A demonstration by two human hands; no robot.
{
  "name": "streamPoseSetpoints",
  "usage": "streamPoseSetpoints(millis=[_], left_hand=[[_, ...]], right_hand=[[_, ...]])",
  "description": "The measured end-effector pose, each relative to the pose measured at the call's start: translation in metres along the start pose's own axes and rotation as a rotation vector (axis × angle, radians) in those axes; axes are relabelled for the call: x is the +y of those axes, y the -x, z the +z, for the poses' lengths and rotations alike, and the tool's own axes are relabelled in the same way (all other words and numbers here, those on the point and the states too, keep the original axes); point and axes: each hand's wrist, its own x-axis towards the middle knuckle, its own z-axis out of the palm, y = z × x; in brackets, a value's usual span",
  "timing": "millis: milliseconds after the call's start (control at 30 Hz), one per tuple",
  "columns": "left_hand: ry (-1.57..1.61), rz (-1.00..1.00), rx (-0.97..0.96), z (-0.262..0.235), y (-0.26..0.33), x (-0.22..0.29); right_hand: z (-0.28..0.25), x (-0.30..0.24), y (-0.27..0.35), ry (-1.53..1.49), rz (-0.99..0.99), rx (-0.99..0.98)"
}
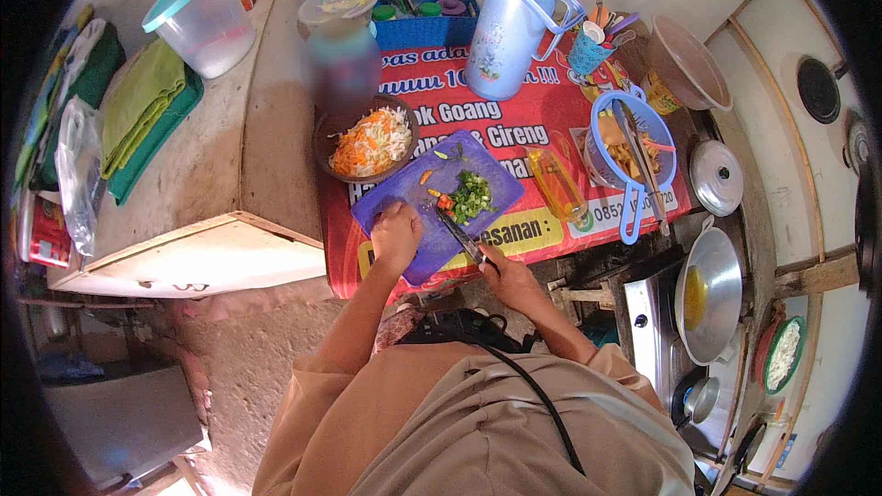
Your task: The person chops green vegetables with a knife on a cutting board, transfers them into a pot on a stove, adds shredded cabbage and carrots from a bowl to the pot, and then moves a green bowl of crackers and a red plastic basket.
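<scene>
On the purple cutting board (429, 253), my left hand (397, 235) rests with its fingers curled down, and whatever may be under them is hidden. My right hand (513, 283) is wrapped round the dark handle of a knife (457, 231). The blade points away from me across the board, its tip by a few orange-red chili pieces (445, 202). Just beyond it lies a heap of chopped green leaves or scallions (472, 197). Small orange and green bits are scattered near the board's far corner. Touching the board's far left side is a brown bowl (324, 149) of shredded carrot and cabbage.
A bottle of yellow oil (558, 186) lies right of the board, beside a blue strainer (594, 149) with metal tongs (636, 142). Behind stand a blue thermos (512, 32) and a blue basket (427, 34). A wok (726, 266) sits at right; a wooden cabinet (220, 156) borders the left.
</scene>
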Motion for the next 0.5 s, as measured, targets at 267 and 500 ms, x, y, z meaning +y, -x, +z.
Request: streamPoseSetpoints(millis=[267, 500], left_hand=[[-0.047, 0.222, -0.119, 0.005, -0.041, -0.004], [-0.134, 0.071, -0.158, -0.014, -0.037, -0.002]], right_hand=[[0.005, -0.002, 0.002, -0.018, -0.084, 0.058], [0.000, 0.009, 0.000, -0.042, -0.029, 0.058]])
